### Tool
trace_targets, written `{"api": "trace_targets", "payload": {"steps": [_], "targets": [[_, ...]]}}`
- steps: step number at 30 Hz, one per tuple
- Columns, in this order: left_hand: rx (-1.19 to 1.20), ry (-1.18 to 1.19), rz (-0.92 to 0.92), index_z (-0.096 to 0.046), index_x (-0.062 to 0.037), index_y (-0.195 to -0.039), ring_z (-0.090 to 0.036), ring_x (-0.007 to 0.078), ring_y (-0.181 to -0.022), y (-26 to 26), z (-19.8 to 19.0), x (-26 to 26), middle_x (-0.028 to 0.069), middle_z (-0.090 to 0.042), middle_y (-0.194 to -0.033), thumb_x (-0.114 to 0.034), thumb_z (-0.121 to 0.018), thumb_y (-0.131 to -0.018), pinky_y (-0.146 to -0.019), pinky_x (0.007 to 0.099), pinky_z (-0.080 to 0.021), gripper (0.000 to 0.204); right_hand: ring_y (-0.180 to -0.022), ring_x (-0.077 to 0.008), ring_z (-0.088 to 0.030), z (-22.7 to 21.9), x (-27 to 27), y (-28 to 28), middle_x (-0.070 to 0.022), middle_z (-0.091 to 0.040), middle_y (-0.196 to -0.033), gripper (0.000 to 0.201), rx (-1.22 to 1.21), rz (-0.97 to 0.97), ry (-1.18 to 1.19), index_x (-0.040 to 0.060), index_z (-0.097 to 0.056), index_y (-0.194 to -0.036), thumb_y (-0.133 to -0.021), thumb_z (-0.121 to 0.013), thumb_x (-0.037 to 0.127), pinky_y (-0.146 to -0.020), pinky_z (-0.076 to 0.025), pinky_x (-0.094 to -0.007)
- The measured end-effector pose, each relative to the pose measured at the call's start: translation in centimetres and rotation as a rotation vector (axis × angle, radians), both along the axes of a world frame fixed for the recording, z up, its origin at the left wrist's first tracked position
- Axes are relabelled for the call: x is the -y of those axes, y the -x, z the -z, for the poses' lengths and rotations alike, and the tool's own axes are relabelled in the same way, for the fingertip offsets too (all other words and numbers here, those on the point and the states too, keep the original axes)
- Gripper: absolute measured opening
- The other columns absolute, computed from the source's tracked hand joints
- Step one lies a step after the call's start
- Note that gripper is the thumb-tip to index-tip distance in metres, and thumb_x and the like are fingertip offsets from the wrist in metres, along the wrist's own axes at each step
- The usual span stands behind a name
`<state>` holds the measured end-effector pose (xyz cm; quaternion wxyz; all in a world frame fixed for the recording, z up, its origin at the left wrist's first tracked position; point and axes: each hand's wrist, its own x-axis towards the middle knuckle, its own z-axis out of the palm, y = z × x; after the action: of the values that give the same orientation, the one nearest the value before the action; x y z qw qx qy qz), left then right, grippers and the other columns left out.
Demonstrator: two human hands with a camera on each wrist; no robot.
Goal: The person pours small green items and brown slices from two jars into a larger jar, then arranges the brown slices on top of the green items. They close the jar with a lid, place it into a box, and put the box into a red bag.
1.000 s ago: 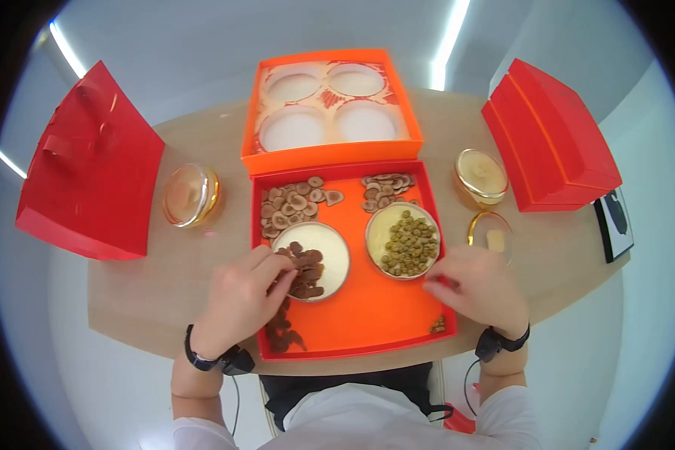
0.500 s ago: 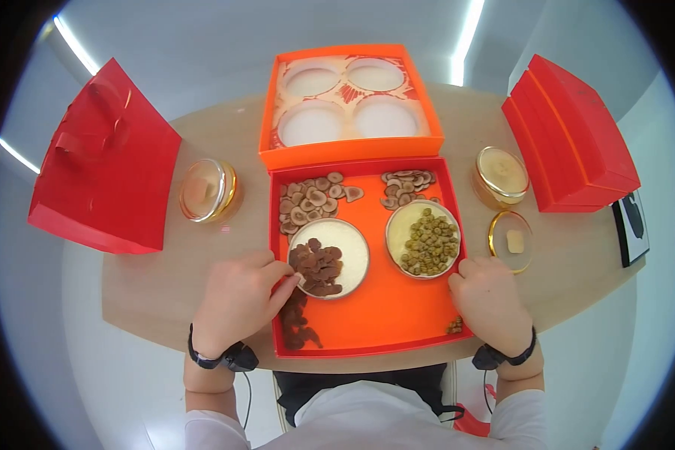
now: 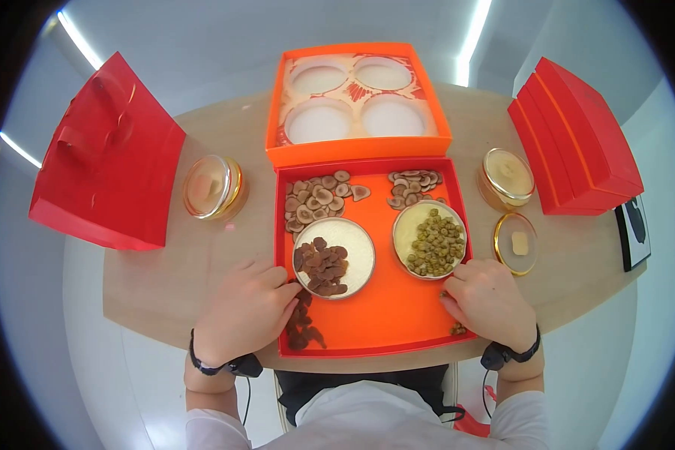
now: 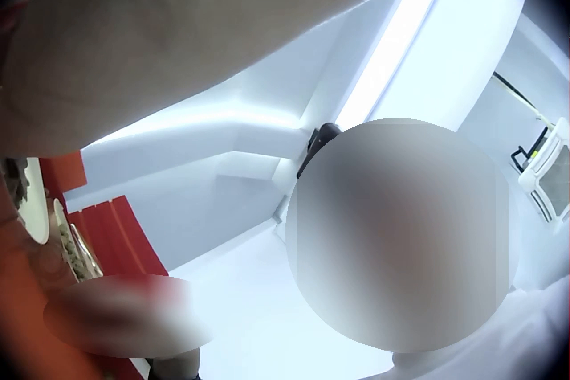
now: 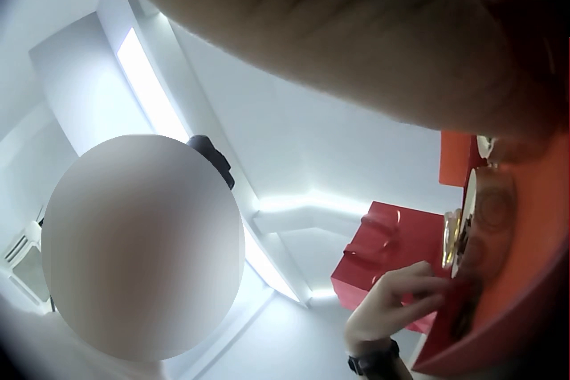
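Note:
Inside the red box (image 3: 375, 319), with its orange floor, a round container (image 3: 360, 259) has brown slices (image 3: 324, 266) on its pale top. A second round container (image 3: 409, 229) carries green dried buds (image 3: 436, 241). Over the box's left wall reaches my left hand (image 3: 251, 311), fingertips beside the first container and a dark brown pile (image 3: 301, 326); whether they hold a slice I cannot tell. My right hand (image 3: 493, 301) bends over the right wall below the second container, thumb and fingers pinching a small green bud. A few more green buds (image 3: 457, 328) lie in the corner.
Pale brown slices (image 3: 319, 196) fill the box's back left, more slices (image 3: 414, 186) its back right. Behind stands an orange box (image 3: 360, 154) with round recesses. A red bag (image 3: 112, 165), a gold-rimmed jar (image 3: 216, 187), another jar (image 3: 506, 180), a lid (image 3: 516, 244) and a red case (image 3: 577, 142) flank it.
The left hand has drawn back from the brown slices on the container to the box's left wall. The right hand's fingers have come in over the right wall. The view has shifted.

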<state>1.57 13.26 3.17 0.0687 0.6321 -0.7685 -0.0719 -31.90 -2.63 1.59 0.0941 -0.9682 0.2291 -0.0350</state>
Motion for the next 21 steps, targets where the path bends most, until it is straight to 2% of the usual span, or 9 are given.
{"api": "trace_targets", "payload": {"steps": [7, 14, 17, 21], "targets": [[-0.06, 0.058, 0.083, -0.08, -0.007, -0.104, -0.063, 0.0277, -0.095, 0.9, 1.6, 1.2, 0.0066, -0.064, -0.091, -0.019, -0.082, -0.088, -0.089, 0.0417, -0.052, 0.02, -0.081, -0.0302, -0.07, 0.1, 0.1, 0.0, -0.0099, -0.069, -0.082, 0.012, 0.037, -0.002, -0.012, 0.004, -0.071, -0.079, -0.084, -0.077, 0.014, -0.075, -0.056, -0.0446], [0.066, -0.026, -0.033, -0.08, -0.0085, -0.098, -0.061, 0.0278, -0.103, 0.4, 1.4, 1.4, 0.0073, -0.063, -0.096, -0.023, -0.088, -0.082, -0.095, 0.0448, -0.047, 0.023, -0.084, -0.0299, -0.07, -0.4, 0.4, 0.1, -0.0097, -0.069, -0.084, 0.013, 0.029, -0.009, -0.054, 0.0039, -0.072, -0.081, -0.085, -0.078, 0.015, -0.076, -0.057, -0.0429], [0.053, -0.026, -0.025, -0.081, -0.0101, -0.094, -0.06, 0.0276, -0.102, 0.1, 2.0, 1.4, 0.0067, -0.063, -0.095, -0.022, -0.089, -0.08, -0.094, 0.0441, -0.046, 0.02, -0.083, -0.0296, -0.07, -0.9, 0.7, 0.3, -0.0085, -0.068, -0.084, 0.012, 0.153, -0.059, -0.128, 0.0056, -0.074, -0.087, -0.087, -0.08, 0.016, -0.075, -0.057, -0.0414], [0.057, -0.026, -0.013, -0.082, -0.0116, -0.091, -0.06, 0.0272, -0.102, -0.1, 2.3, 1.3, 0.0055, -0.062, -0.094, -0.02, -0.089, -0.079, -0.094, 0.044, -0.046, 0.016, -0.084, -0.0293, -0.07, -0.9, 0.7, -0.5, -0.0074, -0.068, -0.087, 0.012, 0.291, 0.119, -0.085, 0.0074, -0.076, -0.095, -0.089, -0.081, 0.016, -0.075, -0.056, -0.0419]]}}
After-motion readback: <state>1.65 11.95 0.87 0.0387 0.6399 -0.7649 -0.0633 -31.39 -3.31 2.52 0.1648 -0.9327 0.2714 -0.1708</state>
